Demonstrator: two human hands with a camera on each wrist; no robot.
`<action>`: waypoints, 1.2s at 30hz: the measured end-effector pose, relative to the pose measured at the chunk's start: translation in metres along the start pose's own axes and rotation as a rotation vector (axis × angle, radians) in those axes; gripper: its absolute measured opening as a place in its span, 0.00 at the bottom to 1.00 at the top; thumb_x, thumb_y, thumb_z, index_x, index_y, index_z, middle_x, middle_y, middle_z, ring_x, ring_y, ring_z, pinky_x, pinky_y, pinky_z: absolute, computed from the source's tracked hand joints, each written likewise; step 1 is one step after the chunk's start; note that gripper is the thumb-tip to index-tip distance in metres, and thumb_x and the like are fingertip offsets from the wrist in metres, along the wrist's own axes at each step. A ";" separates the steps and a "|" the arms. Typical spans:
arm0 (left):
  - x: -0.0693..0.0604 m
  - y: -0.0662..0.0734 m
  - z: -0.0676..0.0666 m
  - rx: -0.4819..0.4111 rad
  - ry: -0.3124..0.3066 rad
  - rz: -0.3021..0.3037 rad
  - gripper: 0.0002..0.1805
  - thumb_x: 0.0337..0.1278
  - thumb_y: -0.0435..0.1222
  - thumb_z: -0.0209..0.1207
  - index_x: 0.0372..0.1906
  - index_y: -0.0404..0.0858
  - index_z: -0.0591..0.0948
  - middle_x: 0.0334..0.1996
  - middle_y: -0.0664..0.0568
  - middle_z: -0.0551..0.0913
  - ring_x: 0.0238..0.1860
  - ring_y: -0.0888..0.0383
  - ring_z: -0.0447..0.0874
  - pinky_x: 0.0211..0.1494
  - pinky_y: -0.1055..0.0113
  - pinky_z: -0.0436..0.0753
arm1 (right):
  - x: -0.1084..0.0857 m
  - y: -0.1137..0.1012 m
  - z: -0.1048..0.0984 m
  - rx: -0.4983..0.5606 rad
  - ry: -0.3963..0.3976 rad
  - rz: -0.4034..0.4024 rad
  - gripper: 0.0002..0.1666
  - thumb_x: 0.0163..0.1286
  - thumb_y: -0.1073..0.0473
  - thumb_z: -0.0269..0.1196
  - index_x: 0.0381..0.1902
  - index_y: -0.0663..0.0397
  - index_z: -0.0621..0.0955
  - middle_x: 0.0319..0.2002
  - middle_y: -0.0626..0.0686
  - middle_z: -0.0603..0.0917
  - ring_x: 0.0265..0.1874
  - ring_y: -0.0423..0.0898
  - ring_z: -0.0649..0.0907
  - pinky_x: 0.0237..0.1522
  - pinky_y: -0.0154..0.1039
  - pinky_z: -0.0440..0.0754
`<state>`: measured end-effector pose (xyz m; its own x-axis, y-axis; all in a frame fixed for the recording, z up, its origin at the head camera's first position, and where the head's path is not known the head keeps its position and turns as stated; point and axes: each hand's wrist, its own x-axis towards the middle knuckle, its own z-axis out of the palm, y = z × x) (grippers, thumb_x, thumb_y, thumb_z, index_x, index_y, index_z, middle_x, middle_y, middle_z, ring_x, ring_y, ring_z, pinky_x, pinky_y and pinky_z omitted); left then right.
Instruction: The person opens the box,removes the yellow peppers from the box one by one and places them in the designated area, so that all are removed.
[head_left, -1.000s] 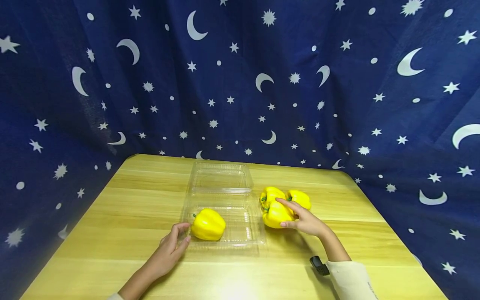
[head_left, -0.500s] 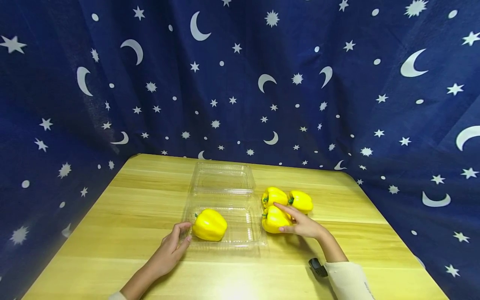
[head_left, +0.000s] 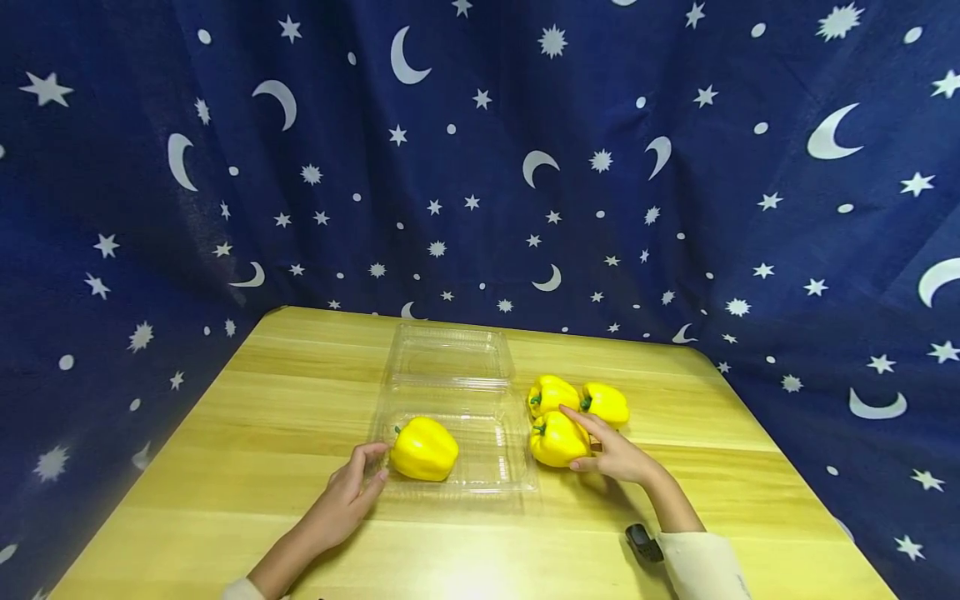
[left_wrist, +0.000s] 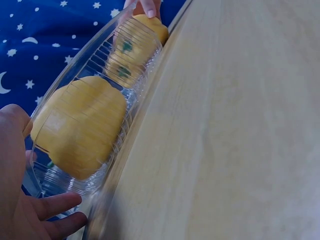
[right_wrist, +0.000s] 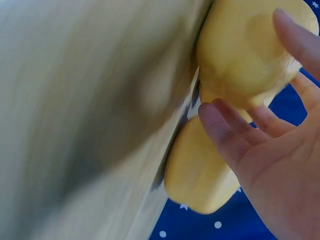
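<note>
A yellow bell pepper (head_left: 424, 449) lies in the left part of the front half of a clear plastic clamshell box (head_left: 487, 485). My left hand (head_left: 347, 498) is at the box's left edge, thumb and fingers apart, with some fingers extended in the left wrist view. To the right of the box sits a front yellow bell pepper (head_left: 555, 442), its green stem facing left. My right hand (head_left: 621, 454) holds it from the right, fingers over the top and thumb low on the near side. In the right wrist view the thumb (right_wrist: 297, 42) lies against this pepper (right_wrist: 245, 45).
Two more yellow bell peppers stand behind the held one: the back-left pepper (head_left: 553, 393) and the back-right pepper (head_left: 606, 404). The box's lid (head_left: 450, 354) lies folded back on the wooden table (head_left: 262, 433). A black object (head_left: 642, 542) is by the right sleeve. A starry curtain (head_left: 480, 150) surrounds the table.
The front pepper has shifted slightly toward me with my right hand on it. My left hand and the box have stayed in place. The head view has turned slightly left.
</note>
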<state>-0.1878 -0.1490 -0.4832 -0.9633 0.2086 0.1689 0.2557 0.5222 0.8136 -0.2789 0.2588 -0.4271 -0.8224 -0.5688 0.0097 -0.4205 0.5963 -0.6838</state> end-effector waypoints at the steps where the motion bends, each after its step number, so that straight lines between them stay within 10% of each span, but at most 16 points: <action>1: 0.000 0.000 0.001 -0.001 -0.003 0.005 0.23 0.69 0.42 0.43 0.61 0.32 0.58 0.62 0.34 0.63 0.62 0.36 0.63 0.61 0.43 0.66 | -0.002 0.001 -0.002 0.002 -0.009 -0.001 0.48 0.54 0.61 0.67 0.69 0.54 0.56 0.64 0.69 0.58 0.61 0.66 0.62 0.53 0.63 0.69; 9: 0.002 0.000 0.002 -0.009 -0.015 0.008 0.24 0.69 0.43 0.43 0.61 0.32 0.58 0.63 0.35 0.62 0.63 0.36 0.63 0.61 0.43 0.66 | -0.008 -0.011 -0.016 -0.101 0.079 -0.045 0.46 0.55 0.64 0.66 0.68 0.56 0.58 0.59 0.68 0.65 0.57 0.68 0.67 0.52 0.66 0.68; 16: 0.001 0.000 0.001 0.003 -0.004 0.007 0.24 0.69 0.43 0.43 0.60 0.32 0.58 0.62 0.36 0.63 0.62 0.37 0.64 0.60 0.44 0.67 | 0.020 -0.063 -0.018 -0.172 0.251 -0.095 0.43 0.58 0.58 0.65 0.69 0.44 0.59 0.64 0.58 0.62 0.62 0.61 0.64 0.55 0.66 0.65; 31: 0.000 0.001 0.002 0.009 0.017 0.011 0.22 0.68 0.41 0.44 0.60 0.35 0.59 0.62 0.37 0.65 0.62 0.37 0.64 0.60 0.43 0.68 | 0.079 -0.126 0.047 -0.120 -0.015 -0.056 0.56 0.57 0.42 0.63 0.71 0.32 0.39 0.73 0.51 0.46 0.70 0.56 0.51 0.65 0.59 0.58; 36: 0.000 0.002 0.001 0.014 0.032 0.009 0.21 0.68 0.41 0.45 0.60 0.36 0.60 0.61 0.39 0.67 0.62 0.40 0.66 0.60 0.46 0.69 | 0.085 -0.135 0.075 -0.126 -0.099 -0.083 0.56 0.58 0.41 0.63 0.72 0.42 0.41 0.72 0.56 0.46 0.69 0.58 0.53 0.65 0.57 0.59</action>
<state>-0.1875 -0.1472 -0.4825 -0.9629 0.1873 0.1941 0.2656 0.5318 0.8042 -0.2635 0.0874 -0.3887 -0.7438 -0.6682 -0.0142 -0.5351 0.6080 -0.5865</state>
